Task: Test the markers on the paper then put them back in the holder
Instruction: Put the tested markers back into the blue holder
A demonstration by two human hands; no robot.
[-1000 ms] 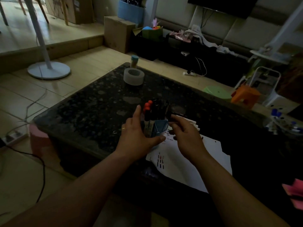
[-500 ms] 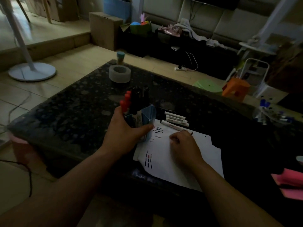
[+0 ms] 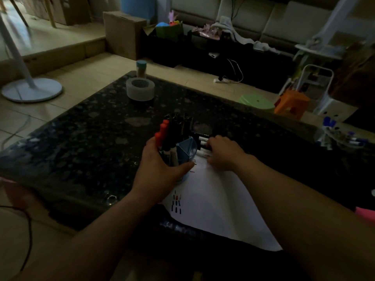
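A blue marker holder [image 3: 188, 148] stands on the black stone table [image 3: 91, 138], at the top left corner of the white paper [image 3: 215, 201]. Red-capped markers [image 3: 162, 131] and black markers [image 3: 178, 126] stick up from it. My left hand [image 3: 160, 169] grips the holder from the left, thumb across its front. Three loose markers [image 3: 203, 143] lie on the table just right of the holder. My right hand [image 3: 223, 154] lies over them with bent fingers touching the nearest one; whether it pinches that marker is hidden. Short red and black test strokes [image 3: 176, 203] mark the paper.
A roll of tape [image 3: 140, 89] and a small jar with a blue lid [image 3: 141, 68] stand at the table's far corner. A tray of more pens [image 3: 341, 136] sits at the right edge. Something pink [image 3: 365, 214] lies at the near right.
My right hand has moved from the paper up to the loose markers beside the holder. My left hand has stayed on the holder.
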